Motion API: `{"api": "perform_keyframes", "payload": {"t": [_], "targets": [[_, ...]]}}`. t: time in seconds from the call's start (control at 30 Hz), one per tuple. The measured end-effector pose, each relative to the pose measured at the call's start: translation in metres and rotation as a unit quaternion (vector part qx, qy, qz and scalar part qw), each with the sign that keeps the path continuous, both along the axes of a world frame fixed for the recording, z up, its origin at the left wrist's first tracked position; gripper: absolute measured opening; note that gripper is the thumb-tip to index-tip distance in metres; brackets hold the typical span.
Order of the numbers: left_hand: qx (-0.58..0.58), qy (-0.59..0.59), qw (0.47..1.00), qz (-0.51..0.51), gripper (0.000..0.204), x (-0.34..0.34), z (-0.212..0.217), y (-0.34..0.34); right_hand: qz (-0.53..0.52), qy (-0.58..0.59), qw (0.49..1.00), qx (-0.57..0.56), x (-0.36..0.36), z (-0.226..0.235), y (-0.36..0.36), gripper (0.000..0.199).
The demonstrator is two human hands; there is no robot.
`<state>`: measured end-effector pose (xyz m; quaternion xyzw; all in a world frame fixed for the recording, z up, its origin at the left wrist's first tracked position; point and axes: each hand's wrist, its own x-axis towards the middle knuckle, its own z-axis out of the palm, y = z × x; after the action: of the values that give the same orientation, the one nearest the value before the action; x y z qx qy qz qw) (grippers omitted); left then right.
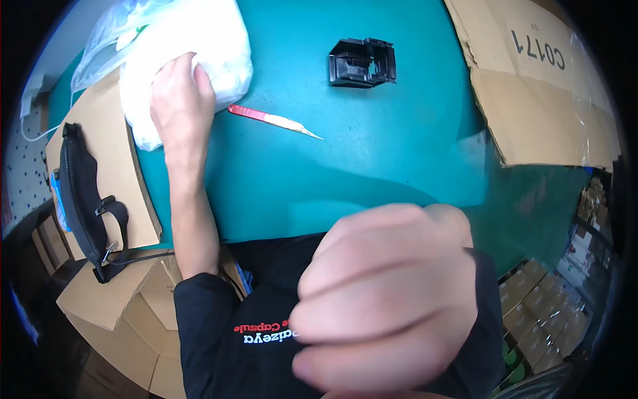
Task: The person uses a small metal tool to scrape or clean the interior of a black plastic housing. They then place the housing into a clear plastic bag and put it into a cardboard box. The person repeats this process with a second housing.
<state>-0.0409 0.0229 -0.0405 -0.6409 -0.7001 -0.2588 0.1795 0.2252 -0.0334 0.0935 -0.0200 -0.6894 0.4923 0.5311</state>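
My left hand (181, 93) presses flat on the crumpled white plastic bag (193, 53); my right hand (385, 299) is fisted (blurred, contents hidden).

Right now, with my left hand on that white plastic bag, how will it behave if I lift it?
The white plastic bag looks soft and crumpled under your left hand, so it will probably sag and change shape rather than hold stiff. Its thin, glossy film may slip in the grip. It bulges as if loosely filled, so it likely feels light for its size.
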Motion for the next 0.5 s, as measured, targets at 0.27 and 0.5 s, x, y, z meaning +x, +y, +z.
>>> {"api": "perform_keyframes", "payload": {"t": [0.27,0.5], "targets": [[0.014,-0.107,0.993,-0.039,0.007,0.013,0.006,-0.004,-0.020,0.026,0.999,0.015,-0.004,0.003,-0.012,0.025],[0.039,-0.097,0.991,-0.088,0.007,0.018,0.012,0.001,-0.034,0.020,0.999,0.033,-0.006,0.005,-0.009,0.037]]}}
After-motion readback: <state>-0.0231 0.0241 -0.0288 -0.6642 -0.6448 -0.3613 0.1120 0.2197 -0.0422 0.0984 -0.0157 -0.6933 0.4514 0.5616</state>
